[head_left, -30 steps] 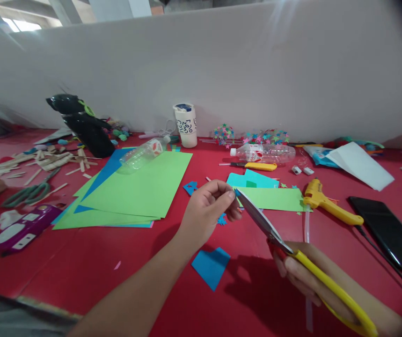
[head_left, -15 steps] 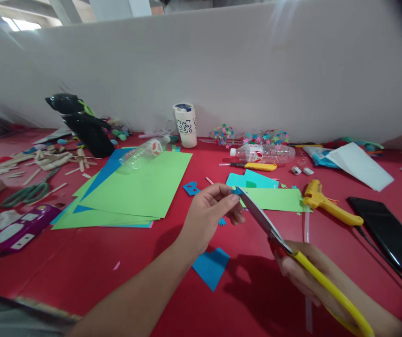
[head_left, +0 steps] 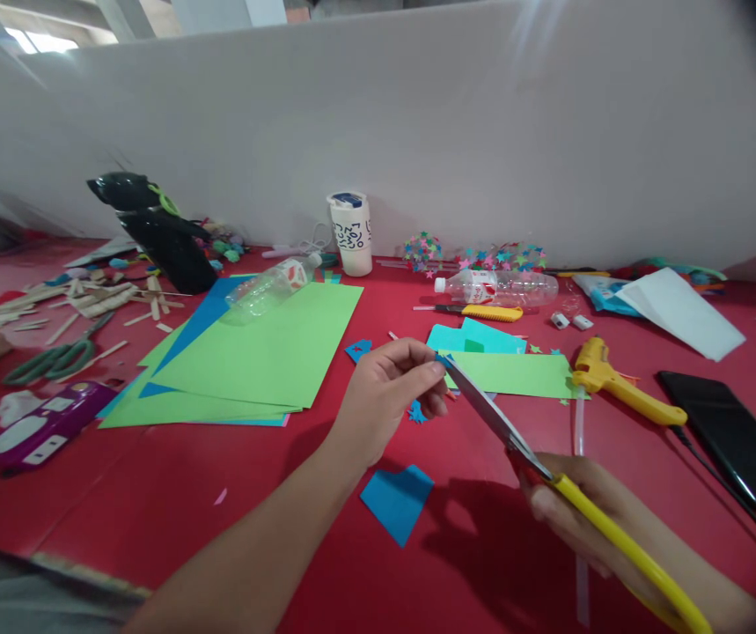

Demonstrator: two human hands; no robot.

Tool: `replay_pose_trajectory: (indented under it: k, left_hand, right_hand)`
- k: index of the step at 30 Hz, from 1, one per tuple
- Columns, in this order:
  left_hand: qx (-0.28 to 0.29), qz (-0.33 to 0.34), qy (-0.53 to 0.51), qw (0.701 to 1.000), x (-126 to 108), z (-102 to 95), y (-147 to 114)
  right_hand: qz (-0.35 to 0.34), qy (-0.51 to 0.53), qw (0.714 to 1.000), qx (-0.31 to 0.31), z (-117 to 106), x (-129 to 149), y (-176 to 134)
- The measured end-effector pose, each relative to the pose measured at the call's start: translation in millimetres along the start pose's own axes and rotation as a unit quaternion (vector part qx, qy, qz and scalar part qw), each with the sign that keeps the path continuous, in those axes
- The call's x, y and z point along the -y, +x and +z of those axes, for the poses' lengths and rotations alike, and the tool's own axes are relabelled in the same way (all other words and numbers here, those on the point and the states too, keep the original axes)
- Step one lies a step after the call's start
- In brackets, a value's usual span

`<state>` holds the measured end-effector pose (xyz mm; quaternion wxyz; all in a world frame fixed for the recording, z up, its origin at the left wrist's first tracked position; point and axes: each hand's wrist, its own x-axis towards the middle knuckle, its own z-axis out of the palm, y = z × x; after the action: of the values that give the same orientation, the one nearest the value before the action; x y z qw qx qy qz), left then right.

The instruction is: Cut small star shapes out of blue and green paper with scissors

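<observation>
- The left hand [head_left: 387,396] hovered over the middle of the red table [head_left: 153,493], thumb and forefinger pinched together on a tiny blue paper scrap [head_left: 444,359], the other fingers curled loosely beneath.
- The right hand [head_left: 576,519] sat nearer and to the right, fingers wrapped through the yellow handles of the scissors [head_left: 523,445]; the grip was firm, though the far loop ran out of view at the bottom edge.
- The scissors' long axis ran on a slant from the near right up to the far left, and the blade tip met the scrap right at the left hand's fingertips. From where I stood the blades looked nearly together; whether a sliver of gap remained I could not tell.
- So the scrap lay just left of the blade tip, touching or all but touching it, and well above the table.
- A larger blue paper piece [head_left: 396,502] lay flat on the table between the two forearms.
- Green paper sheets [head_left: 265,352] lay to the far left, and a yellow glue gun [head_left: 615,383] to the right.
</observation>
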<state>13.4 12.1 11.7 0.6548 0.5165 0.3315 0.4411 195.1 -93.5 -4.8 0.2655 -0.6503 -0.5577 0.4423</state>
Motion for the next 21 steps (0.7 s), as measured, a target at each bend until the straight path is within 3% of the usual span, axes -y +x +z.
replay_pose_trajectory:
  k: [21]
  left_hand:
    - [-0.01, 0.018, 0.038, 0.999, -0.6, 0.1, 0.7]
  right_hand:
    - [0.03, -0.008, 0.999, -0.043, 2.9, -7.3, -0.8]
